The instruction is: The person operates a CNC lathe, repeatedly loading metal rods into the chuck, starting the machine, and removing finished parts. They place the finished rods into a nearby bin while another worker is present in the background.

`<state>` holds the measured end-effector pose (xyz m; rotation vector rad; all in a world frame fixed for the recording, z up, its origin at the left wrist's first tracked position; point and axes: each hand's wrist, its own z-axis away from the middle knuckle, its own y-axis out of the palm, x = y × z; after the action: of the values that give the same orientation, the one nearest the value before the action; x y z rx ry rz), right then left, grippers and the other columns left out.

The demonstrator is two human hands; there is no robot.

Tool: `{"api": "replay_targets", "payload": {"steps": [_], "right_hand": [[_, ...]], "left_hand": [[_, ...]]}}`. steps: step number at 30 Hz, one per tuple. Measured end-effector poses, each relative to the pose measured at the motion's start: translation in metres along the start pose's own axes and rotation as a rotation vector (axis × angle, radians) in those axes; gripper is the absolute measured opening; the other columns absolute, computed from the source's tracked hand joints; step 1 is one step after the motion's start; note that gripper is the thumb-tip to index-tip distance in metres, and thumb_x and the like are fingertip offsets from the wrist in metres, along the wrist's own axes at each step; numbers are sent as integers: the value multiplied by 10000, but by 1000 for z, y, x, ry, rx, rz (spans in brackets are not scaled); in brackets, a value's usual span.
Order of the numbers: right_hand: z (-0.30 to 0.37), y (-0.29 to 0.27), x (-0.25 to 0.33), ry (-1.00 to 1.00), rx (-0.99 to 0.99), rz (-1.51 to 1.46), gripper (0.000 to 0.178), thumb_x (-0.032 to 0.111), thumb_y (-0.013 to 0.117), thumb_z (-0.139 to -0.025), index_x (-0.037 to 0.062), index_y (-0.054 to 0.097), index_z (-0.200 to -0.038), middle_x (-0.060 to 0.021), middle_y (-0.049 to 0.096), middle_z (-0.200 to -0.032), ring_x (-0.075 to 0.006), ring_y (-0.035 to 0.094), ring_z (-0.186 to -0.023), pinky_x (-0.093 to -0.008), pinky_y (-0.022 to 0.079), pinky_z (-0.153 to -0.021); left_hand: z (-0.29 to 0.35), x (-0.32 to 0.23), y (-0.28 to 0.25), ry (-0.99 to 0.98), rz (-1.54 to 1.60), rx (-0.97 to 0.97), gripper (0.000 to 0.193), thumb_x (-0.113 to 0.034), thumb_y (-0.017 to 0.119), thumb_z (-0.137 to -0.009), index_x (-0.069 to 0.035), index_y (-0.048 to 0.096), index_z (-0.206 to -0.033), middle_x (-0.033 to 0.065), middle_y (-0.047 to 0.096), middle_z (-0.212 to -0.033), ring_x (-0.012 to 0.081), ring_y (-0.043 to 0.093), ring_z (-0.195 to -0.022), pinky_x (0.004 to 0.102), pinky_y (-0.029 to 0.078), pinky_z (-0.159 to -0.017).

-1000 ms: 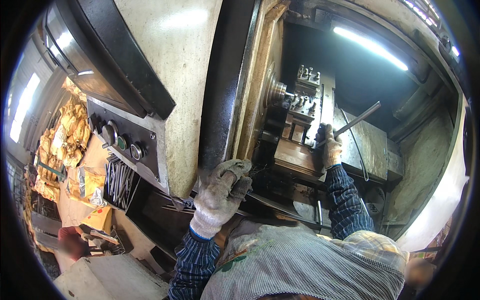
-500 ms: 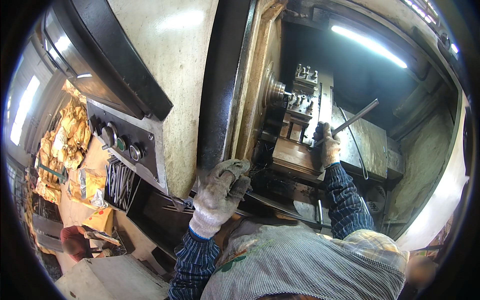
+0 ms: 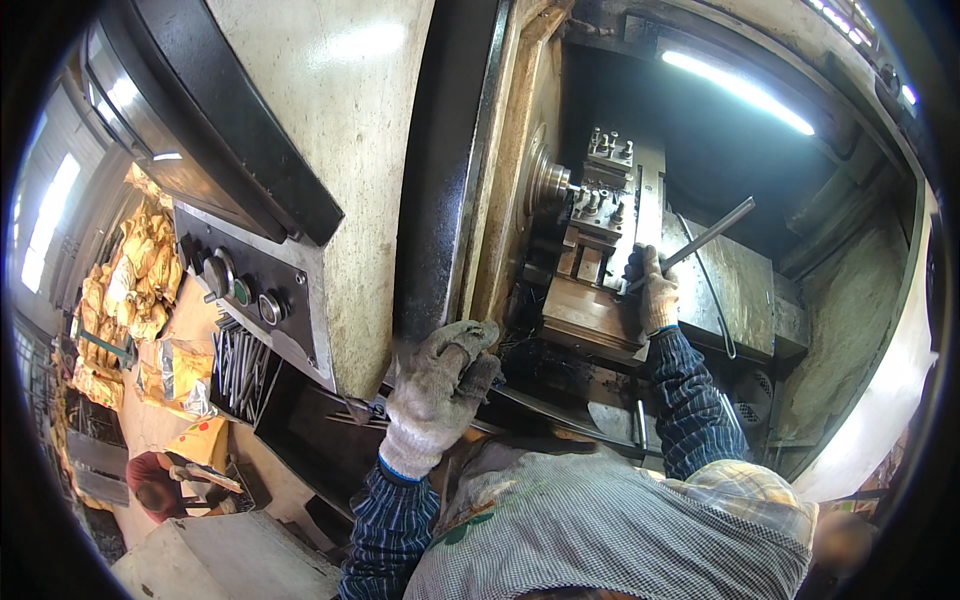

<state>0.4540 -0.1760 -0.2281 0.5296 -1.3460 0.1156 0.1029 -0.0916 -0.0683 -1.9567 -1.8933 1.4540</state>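
My right hand (image 3: 659,295), in a light work glove with dark fingertips, is closed round a grey metal rod (image 3: 710,235) beside the tool slide inside a lathe. The rod slants up and to the right, and its lower end passes through my fingers. To the left of that hand, cutting tools are bolted in the tool holder (image 3: 600,210), facing the chuck (image 3: 550,187) with a short bright workpiece in it. My left hand (image 3: 440,385), in a dirty grey glove, is at the lower edge of the machine opening with its fingers curled; whatever they hold is hidden.
A control panel (image 3: 250,285) with knobs and buttons is on the left. Below it, many metal rods (image 3: 240,365) lie in a bin. A bent thin tube (image 3: 715,290) crosses the slide at the right. Another person (image 3: 155,485) works at the lower left near yellow sacks (image 3: 135,270).
Both my hands and the rod stay almost where they were. At the lower left, the other person has leaned a little forward.
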Motion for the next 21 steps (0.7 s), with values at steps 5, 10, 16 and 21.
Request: {"api": "replay_targets", "payload": {"steps": [5,10,16,21], "right_hand": [[1,0,3,-8,-4,3,355,359,683,-996,27,718,-1118,-21,692,-892,-120,637,-739,-263,537,-667],[-1,-1,-1,-20,18,35,354,364,676,-1000,34,722,-1122,-17,699,-899,-115,639,-739,-257,529,-657],[0,0,1,-14,11,23,356,370,680,-997,41,724,-1125,-14,701,-900,-114,638,-735,-254,523,-645],[3,3,5,-11,0,34,352,361,680,-998,35,725,-1124,-13,701,-895,-114,639,-734,-252,520,-639]], "left_hand": [[-1,-1,1,10,15,-9,343,34,789,-794,-35,733,-1125,129,724,-1120,277,725,-992,346,590,-849],[0,-4,1,-4,4,-5,349,27,793,-794,-39,733,-1132,128,723,-1119,277,724,-991,343,589,-852],[0,-4,2,-1,30,-13,352,23,793,-797,-46,734,-1137,126,722,-1122,276,722,-977,346,587,-845],[-1,-5,1,-16,5,12,343,23,786,-808,-46,733,-1140,122,722,-1121,278,721,-990,345,587,-850]]}}
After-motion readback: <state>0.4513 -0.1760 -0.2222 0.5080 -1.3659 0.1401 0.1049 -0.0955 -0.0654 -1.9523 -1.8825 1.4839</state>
